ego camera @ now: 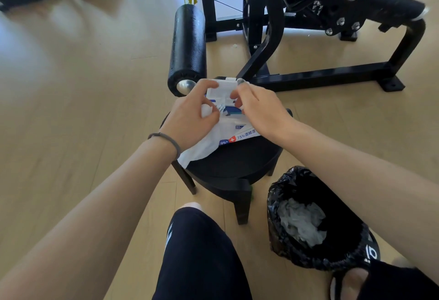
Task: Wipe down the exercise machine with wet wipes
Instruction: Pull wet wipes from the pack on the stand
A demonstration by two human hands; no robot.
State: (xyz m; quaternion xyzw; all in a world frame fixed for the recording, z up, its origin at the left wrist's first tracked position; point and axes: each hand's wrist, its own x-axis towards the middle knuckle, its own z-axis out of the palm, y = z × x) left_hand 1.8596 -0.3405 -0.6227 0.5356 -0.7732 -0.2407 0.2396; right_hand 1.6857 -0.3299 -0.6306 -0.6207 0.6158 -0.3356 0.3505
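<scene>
My left hand (190,115) pinches a white wet wipe (199,147) drawn from the white-and-blue plastic wipe pack (234,125) on the round black stool (234,164); my right hand (257,107) grips the pack's flap. The black steel exercise machine (308,26) stands beyond, awaiting wiping. The black-bagged bin (318,219) holds crumpled used wipes, suggesting work partly done.

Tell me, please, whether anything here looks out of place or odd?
Little stands out. A small white scrap lies on the wooden floor beside the black exercise machine frame. The used white wipes sit inside the black-lined bin, and nothing has spilled.
</scene>
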